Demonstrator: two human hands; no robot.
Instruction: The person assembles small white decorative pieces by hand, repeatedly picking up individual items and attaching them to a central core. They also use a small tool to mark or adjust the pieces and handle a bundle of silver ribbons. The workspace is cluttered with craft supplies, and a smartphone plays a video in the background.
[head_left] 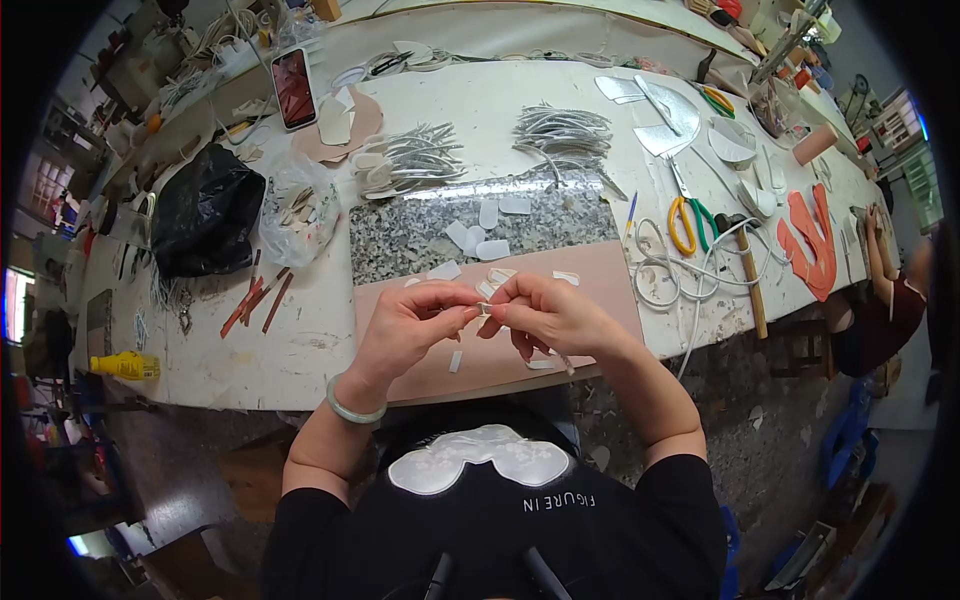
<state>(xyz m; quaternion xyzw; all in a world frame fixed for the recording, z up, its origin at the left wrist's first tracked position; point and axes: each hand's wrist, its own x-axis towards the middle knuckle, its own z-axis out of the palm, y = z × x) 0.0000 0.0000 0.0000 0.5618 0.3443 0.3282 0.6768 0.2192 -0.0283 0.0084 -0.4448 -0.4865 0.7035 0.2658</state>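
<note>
My left hand [415,325] and my right hand [550,315] meet over a pinkish-tan board [420,380]. Thumbs and forefingers of both pinch a small whitish strip [485,309], mostly hidden by the fingertips. A thin pale end [568,364] pokes out below my right hand; whether it belongs to the same piece I cannot tell. Small white cut pieces lie around the hands, one a narrow rectangle [456,361]. Beyond them, several translucent white tabs [490,214] rest on a speckled granite slab [400,235].
Behind the slab lie two bundles of silvery cords [410,160] [565,135]. To the right are scissors [682,215], a coiled white cord [655,275], a hammer [750,280] and orange cutouts [810,245]. At left sit a black bag [205,215], a clear bag [300,210] and a yellow bottle [125,366].
</note>
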